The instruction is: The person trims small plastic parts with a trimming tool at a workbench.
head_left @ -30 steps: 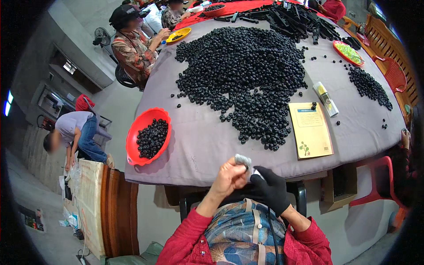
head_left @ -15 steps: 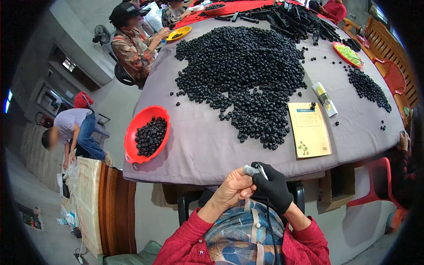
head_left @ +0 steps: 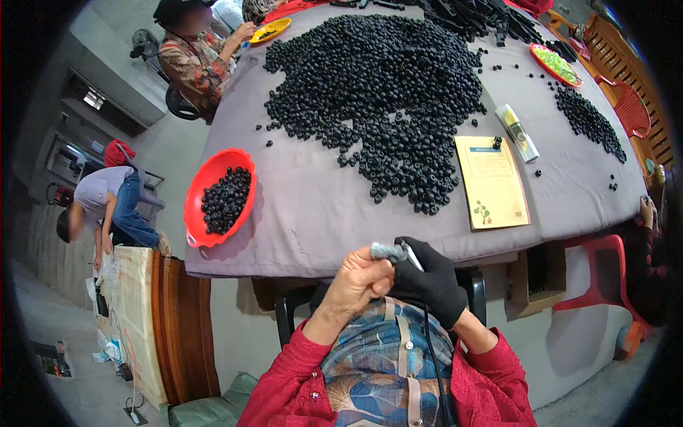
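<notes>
My left hand is bare except for a grey covering on one fingertip. Its fingers are pinched together just beyond the table's near edge, and whatever they hold is hidden. Touching it, my right hand, in a black glove, is closed around a silver pen-shaped tool. A black cord runs down over my clothes from beneath that hand. On the table ahead spreads a big heap of black beads. To the left, a red bowl contains more of these beads.
A yellow booklet lies right of the heap, beside a clear tube-shaped container. Farther right are a small bead pile and a red-rimmed green dish. A person sits at the far left by a yellow dish.
The whole view has shifted, so the table and its things sit higher and slightly left. Both hands stay together in much the same grip.
</notes>
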A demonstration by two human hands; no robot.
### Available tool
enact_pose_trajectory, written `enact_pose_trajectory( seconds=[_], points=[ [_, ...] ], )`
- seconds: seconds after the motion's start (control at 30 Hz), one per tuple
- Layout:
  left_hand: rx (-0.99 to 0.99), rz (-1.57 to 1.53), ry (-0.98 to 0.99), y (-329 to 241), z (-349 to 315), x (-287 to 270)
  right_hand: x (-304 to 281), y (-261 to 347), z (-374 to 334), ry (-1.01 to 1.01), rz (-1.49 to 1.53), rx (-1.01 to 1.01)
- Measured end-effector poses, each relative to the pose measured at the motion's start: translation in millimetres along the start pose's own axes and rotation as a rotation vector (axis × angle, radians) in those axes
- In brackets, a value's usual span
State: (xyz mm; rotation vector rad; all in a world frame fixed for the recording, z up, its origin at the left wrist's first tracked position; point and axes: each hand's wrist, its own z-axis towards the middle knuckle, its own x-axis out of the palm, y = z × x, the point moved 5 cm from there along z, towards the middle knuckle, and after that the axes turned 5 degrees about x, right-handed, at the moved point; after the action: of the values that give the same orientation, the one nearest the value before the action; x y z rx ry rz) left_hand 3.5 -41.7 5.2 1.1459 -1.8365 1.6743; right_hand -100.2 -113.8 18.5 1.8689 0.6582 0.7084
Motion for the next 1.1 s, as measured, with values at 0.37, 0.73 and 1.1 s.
enact_pose_trajectory(
  seconds=[0.37, 0.73, 1.1],
  points=[
    [0.133, -0.006, 0.079, -15, -5, 4, 4, 17, -13, -0.003, -0.287, -0.34],
    [0.163, 0.099, 0.036, -14, -10, 4, 12, 26, -21, -0.03, -0.605, -0.439],
    [0.196, 0.159, 0.018, -14, -10, 3, 12, 25, -18, -0.036, -0.626, -0.444]
  ],
)
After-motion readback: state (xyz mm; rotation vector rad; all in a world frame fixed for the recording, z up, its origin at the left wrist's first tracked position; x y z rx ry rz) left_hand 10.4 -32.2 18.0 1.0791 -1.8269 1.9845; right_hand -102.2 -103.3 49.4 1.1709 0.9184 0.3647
